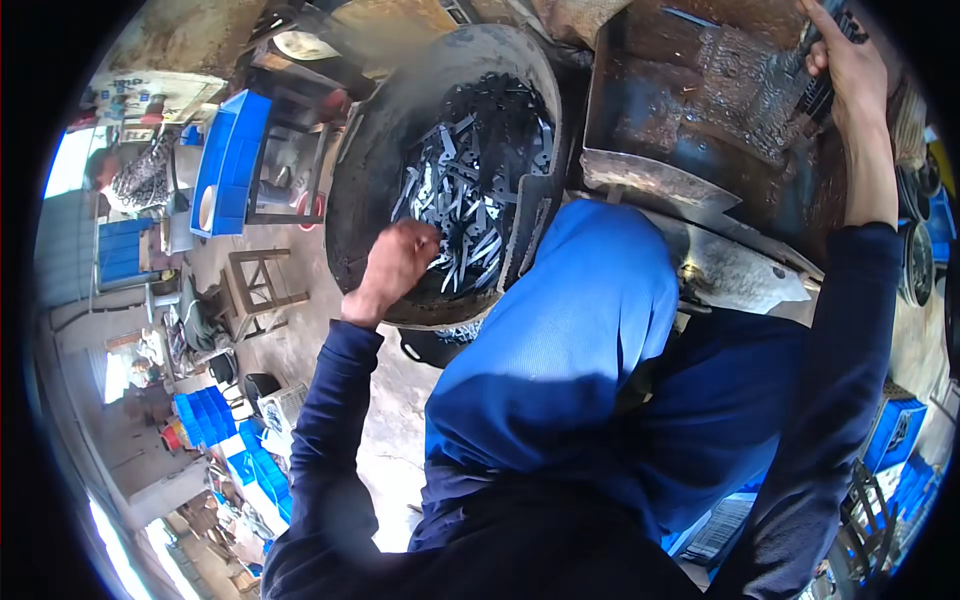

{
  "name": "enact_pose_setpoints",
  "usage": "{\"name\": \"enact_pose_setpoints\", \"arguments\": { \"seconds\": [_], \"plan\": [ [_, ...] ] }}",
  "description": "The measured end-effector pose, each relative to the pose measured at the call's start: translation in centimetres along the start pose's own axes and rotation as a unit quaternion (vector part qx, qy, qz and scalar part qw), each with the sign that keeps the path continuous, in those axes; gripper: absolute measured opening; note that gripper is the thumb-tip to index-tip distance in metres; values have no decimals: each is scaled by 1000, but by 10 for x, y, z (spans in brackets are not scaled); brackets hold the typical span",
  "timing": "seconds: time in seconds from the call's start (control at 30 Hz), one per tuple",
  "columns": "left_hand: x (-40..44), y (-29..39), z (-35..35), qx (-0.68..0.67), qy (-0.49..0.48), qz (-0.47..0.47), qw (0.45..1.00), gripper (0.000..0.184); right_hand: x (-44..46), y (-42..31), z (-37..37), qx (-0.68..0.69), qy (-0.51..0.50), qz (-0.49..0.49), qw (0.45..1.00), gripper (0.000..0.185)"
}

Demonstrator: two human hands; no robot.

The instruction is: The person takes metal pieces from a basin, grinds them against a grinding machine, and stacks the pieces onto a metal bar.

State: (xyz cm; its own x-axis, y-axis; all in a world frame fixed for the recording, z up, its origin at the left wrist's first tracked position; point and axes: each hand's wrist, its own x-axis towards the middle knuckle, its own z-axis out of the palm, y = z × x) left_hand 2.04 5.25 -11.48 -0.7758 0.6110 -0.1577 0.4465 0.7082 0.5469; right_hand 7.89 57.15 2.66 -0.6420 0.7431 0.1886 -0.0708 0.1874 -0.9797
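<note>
A dark oval tub [360, 200] stands left of my knees, with a heap of thin grey metal pieces [465, 205] inside. My left hand [395, 262] is over its lower left part, at the edge of the heap. Its fingers are curled in, and whatever they may hold is too small to make out. At the upper right my right hand [850, 62] is wrapped round a dark ridged object [818, 88] above a dirty metal tray [650, 172]. The tray's floor looks wet and dark.
A blue bin [232, 165] rests on a stand at the upper left. Below it is a wooden stool [262, 290]. More blue bins [205, 415] lie at the lower left. A person [140, 180] is at the far left. A blue crate [893, 432] is at the right.
</note>
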Motion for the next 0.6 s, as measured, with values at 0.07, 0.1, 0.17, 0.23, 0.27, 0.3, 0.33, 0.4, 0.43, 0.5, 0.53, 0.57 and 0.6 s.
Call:
{"name": "enact_pose_setpoints", "arguments": {
  "seconds": [0.07, 0.1, 0.17, 0.23, 0.27, 0.3, 0.33, 0.4, 0.43, 0.5, 0.53, 0.57, 0.6],
  "plan": [
    [-15, -15, 11, 127, -52, 0, 991, 21, 0, 1, 1, -1, 4, -2, 1000, 38],
    [-17, -26, 20, 126, -52, 1, 991, 21, 0, 0, 2, -3, 7, -6, 1000, 36],
    [-19, -34, 33, 151, -80, -32, 985, 26, -1, 1, 2, 0, 4, -9, 1000, 36],
    [-15, -33, 31, 163, -110, -62, 979, 28, -1, 2, 1, 3, 1, -13, 1000, 37],
    [-13, -30, 28, 176, -140, -92, 970, 30, 0, 2, 0, 8, -7, -7, 1000, 41],
    [-13, -29, 25, 177, -139, -91, 970, 30, 0, 1, 0, 13, -14, -1, 1000, 46],
    [-12, -28, 22, 184, -149, -81, 968, 31, -2, 3, 0, 14, -12, -3, 1000, 46],
    [-15, -34, 18, 191, -162, -69, 966, 32, -13, -1, 7, -27, 48, -39, 998, 15],
    [-19, -43, 14, 183, -156, -28, 970, 31, -13, -1, 7, -27, 49, -39, 998, 15],
    [-27, -50, 1, 176, -151, 11, 973, 29, -14, -1, 8, -19, 51, -33, 998, 15],
    [-31, -54, -6, 202, -153, -1, 967, 28, -14, -1, 8, -18, 51, -32, 998, 15],
    [-35, -55, -15, 228, -154, -14, 961, 26, -14, 0, 8, -15, 50, -36, 998, 15],
    [-38, -52, -25, 183, -119, 4, 976, 23, -14, 0, 8, -12, 49, -40, 998, 16]
  ]
}}
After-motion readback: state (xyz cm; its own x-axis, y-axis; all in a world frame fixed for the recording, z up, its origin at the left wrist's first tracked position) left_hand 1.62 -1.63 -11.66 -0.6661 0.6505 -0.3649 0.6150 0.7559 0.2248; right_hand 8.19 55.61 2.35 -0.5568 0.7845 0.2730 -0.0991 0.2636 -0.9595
